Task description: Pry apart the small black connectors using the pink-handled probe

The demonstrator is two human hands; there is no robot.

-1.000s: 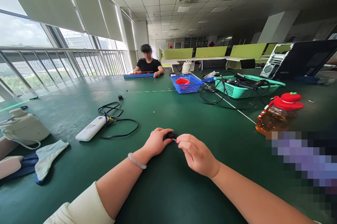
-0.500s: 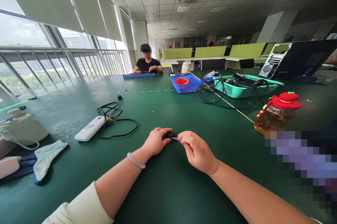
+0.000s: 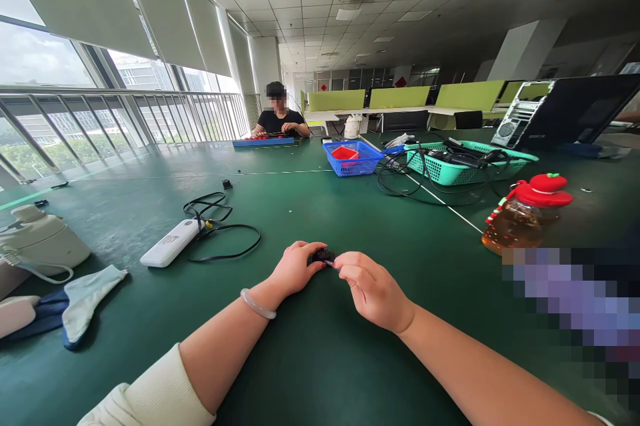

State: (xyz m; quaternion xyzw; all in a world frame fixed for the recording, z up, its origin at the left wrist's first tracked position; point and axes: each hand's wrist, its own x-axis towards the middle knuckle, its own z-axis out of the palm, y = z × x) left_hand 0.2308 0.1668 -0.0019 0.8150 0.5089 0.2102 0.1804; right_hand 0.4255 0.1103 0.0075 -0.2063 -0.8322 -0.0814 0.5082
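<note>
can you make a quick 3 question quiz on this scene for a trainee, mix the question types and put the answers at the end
1. Which of the person's hands is curled around the small black object?
2. True or false: a pale bracelet is worn on the person's left wrist.
3. Fill in the missing colour: the blue basket on the table has a ____ container inside it.

Key:
1. The left hand
2. True
3. Red
</note>
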